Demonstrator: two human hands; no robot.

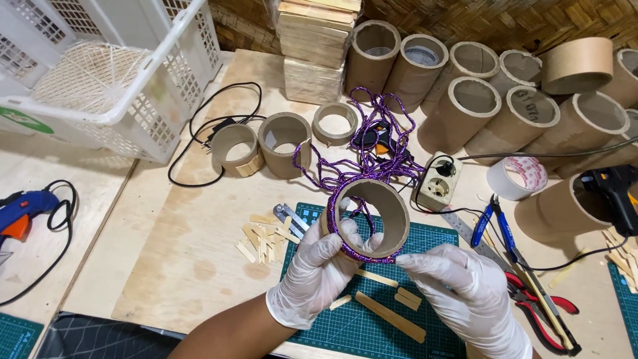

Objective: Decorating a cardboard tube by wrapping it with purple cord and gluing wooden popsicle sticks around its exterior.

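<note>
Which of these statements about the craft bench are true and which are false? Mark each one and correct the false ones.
1. Both hands wear white gloves. True: the left hand and right hand are gloved.
2. The hands hold a cardboard ring edged with purple cord. True.
3. The ring is held over a red cutting mat. False: the cutting mat is green.
4. The white plastic basket sits at the bench's right end. False: it stands at the far left.
5. A blue glue gun lies at the left. True.
</note>
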